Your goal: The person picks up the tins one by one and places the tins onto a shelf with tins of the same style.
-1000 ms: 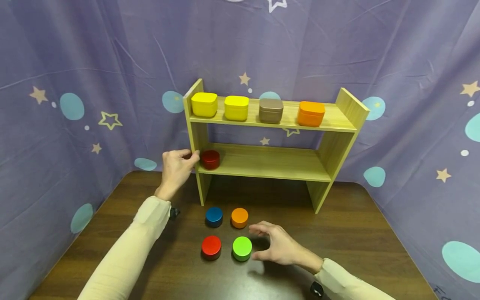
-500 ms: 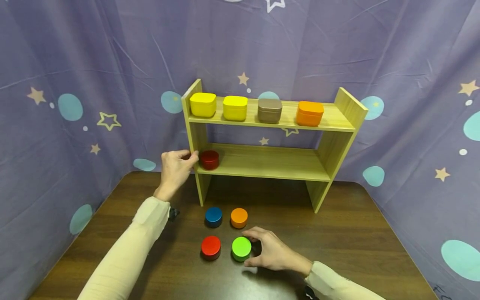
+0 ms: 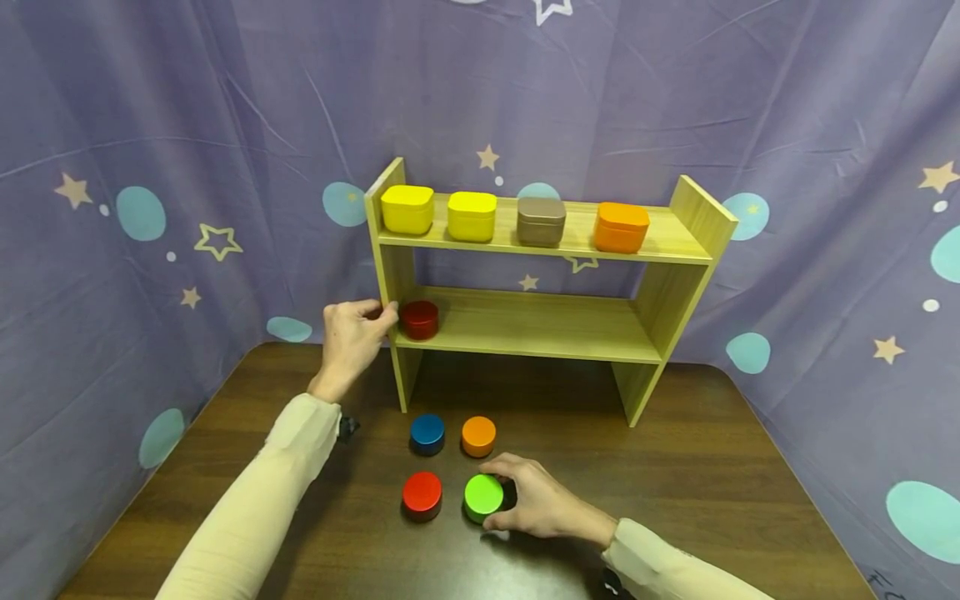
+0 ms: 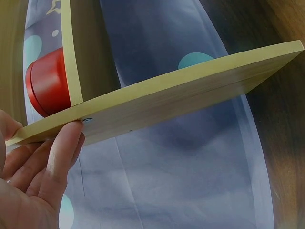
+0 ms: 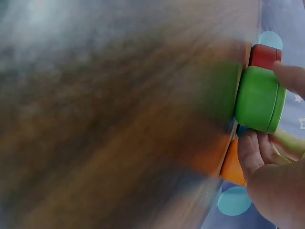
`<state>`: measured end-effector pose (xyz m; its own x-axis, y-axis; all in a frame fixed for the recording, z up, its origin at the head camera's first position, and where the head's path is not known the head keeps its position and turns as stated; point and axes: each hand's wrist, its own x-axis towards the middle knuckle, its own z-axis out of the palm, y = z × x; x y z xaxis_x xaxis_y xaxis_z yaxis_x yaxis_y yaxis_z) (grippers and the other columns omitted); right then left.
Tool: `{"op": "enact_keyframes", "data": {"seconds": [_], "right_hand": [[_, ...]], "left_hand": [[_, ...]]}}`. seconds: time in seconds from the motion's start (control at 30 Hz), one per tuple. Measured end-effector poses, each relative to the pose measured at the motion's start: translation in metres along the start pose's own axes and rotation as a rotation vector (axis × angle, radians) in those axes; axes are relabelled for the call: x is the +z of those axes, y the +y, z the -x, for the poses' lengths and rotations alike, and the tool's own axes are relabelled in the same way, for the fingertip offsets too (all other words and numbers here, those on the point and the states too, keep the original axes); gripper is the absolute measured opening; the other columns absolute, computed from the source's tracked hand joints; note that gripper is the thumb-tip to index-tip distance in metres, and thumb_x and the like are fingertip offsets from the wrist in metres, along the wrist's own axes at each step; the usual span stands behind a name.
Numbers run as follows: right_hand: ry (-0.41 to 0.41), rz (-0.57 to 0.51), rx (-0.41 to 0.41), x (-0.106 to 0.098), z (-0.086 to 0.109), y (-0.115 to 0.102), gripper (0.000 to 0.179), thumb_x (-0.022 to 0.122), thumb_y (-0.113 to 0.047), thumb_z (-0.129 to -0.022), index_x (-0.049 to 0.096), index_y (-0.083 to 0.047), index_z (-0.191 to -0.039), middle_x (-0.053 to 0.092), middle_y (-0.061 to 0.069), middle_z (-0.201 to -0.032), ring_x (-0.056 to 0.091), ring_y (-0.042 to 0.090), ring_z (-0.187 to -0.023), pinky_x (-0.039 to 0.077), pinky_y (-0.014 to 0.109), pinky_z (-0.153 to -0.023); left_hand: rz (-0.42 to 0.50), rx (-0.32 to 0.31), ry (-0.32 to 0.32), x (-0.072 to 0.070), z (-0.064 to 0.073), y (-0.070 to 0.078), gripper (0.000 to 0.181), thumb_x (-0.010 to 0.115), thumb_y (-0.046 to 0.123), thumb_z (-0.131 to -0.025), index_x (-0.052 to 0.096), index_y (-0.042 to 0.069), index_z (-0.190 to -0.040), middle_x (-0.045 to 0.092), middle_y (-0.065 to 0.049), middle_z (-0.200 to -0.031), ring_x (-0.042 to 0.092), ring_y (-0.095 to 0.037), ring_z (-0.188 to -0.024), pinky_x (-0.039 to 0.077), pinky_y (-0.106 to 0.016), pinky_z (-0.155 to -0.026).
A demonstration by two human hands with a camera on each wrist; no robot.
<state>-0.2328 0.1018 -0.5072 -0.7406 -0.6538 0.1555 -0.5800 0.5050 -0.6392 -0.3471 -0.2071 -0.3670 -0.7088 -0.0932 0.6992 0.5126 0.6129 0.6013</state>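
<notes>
My left hand point(image 3: 352, 342) pinches the left side panel of a light wooden shelf point(image 3: 532, 321), thumb and fingers on opposite faces of the board point(image 4: 157, 100) in the left wrist view. Beside it on the lower tier sits a dark red round tin point(image 3: 420, 320). At the table, my right hand point(image 3: 536, 500) has thumb and fingers around a green round tin point(image 3: 483, 497); the right wrist view shows them against opposite sides of this green tin point(image 5: 259, 99). The tin stands on the table. Around it are a bright red tin point(image 3: 422, 495), a blue tin point(image 3: 427, 434) and an orange tin point(image 3: 478, 436).
The shelf's upper tier carries two yellow boxes point(image 3: 407, 210), a grey-brown box point(image 3: 541, 222) and an orange box point(image 3: 621, 227). A brown wooden table point(image 3: 697, 467) lies beneath everything. A purple patterned curtain point(image 3: 247, 167) hangs behind and at the sides.
My right hand has moved left onto the green tin, and its fingers have closed around it. The left hand stays on the shelf's side panel.
</notes>
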Motion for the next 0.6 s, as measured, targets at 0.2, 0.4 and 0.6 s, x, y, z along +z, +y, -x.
{"op": "enact_keyframes", "data": {"seconds": [0.2, 0.4, 0.6], "right_hand": [[-0.003, 0.000, 0.002, -0.0017, -0.0018, 0.0006, 0.062, 0.094, -0.018, -0.081, 0.071, -0.003, -0.137, 0.075, 0.004, -0.130, 0.066, 0.006, -0.110, 0.057, 0.027, -0.102], [0.000, -0.012, 0.001, -0.0016, -0.0014, 0.0012, 0.061, 0.094, -0.016, -0.081, 0.071, -0.003, -0.136, 0.075, 0.003, -0.128, 0.065, 0.004, -0.108, 0.056, 0.026, -0.101], [0.008, -0.034, 0.002, -0.0020, -0.0012, 0.0008, 0.059, 0.093, -0.016, -0.081, 0.071, -0.003, -0.135, 0.076, 0.002, -0.126, 0.064, 0.003, -0.107, 0.056, 0.026, -0.100]], "left_hand": [[0.006, 0.007, 0.002, 0.0006, -0.0004, 0.0001, 0.038, 0.075, 0.008, -0.095, 0.073, -0.001, -0.058, 0.071, -0.018, -0.055, 0.048, 0.021, -0.044, 0.042, -0.009, -0.043], [0.002, 0.003, -0.004, 0.0010, -0.0006, -0.0005, 0.037, 0.074, 0.007, -0.095, 0.074, -0.001, -0.059, 0.071, -0.018, -0.056, 0.049, 0.019, -0.044, 0.042, -0.009, -0.043], [0.009, -0.009, 0.002, 0.0010, -0.0003, -0.0027, 0.037, 0.074, 0.006, -0.094, 0.073, 0.000, -0.058, 0.070, -0.018, -0.055, 0.053, 0.013, -0.045, 0.043, -0.009, -0.043]]}}
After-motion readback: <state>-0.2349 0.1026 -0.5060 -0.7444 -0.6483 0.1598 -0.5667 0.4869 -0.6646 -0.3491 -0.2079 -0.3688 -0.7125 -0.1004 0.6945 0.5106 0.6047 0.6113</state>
